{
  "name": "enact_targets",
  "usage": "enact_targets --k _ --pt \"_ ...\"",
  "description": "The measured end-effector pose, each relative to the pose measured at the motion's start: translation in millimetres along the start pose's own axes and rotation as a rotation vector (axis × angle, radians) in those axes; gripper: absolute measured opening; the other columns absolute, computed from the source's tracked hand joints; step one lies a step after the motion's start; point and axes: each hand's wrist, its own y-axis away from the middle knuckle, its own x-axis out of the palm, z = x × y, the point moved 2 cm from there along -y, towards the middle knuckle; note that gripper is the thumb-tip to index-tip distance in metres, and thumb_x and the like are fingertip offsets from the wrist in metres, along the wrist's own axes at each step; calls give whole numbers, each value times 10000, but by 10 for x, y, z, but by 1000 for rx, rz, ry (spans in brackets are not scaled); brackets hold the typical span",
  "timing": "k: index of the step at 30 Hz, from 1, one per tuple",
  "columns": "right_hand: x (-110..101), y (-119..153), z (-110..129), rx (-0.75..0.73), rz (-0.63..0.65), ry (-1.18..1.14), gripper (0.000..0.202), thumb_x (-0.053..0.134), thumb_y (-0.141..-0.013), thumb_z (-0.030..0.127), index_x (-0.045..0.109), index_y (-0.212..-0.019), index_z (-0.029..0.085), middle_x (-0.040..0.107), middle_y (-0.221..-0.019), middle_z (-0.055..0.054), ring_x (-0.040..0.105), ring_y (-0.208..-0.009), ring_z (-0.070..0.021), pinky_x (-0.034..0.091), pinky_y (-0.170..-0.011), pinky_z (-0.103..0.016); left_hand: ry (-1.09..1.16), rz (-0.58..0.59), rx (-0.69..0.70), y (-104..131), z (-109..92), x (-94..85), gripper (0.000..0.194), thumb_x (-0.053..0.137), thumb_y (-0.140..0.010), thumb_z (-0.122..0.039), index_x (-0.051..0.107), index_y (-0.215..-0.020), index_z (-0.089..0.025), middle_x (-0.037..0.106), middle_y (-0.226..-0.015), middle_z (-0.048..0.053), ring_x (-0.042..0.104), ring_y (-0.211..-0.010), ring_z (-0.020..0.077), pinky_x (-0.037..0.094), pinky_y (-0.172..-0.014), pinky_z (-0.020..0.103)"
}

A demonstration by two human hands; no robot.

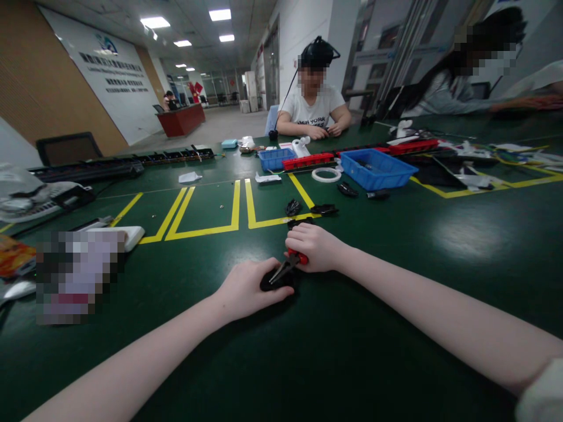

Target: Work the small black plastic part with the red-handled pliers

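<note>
My right hand (313,246) is closed around the red handles of a pair of needle-nose pliers (287,268). The plier jaws point down and left onto a black plastic part (278,282). My left hand (250,287) grips that part against the table, its thumb and fingers on either side. The exact shape of the part is hidden by the hand and the pliers. Just beyond my right hand lie small black pieces, among them one crumpled-looking piece (292,207) and a flatter one (324,210).
Yellow tape (202,233) marks boxes on the green table (378,340). A blue bin (376,170), a smaller blue bin (276,158) and a white tape ring (326,174) stand farther back. A blurred phone-like item (83,275) lies left. A person (314,105) sits opposite.
</note>
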Motion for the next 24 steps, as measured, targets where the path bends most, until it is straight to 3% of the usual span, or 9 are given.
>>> enact_targets --k 14,24 --pt "-15 17 -21 70 -72 -13 62 605 -817 229 594 -819 168 636 -844 -88 565 -794 -213 420 -755 -341 32 6 -8 -7 0 -18 353 633 -886 -535 640 -949 -187 691 -824 16 601 -674 184 368 -572 267" --pt "-15 5 4 10 -47 -15 64 595 -830 232 587 -805 174 638 -828 -77 558 -798 -208 415 -781 -346 100 14 -9 -1 1 -31 365 619 -896 -543 664 -1008 -198 683 -822 5 584 -668 171 379 -586 267"
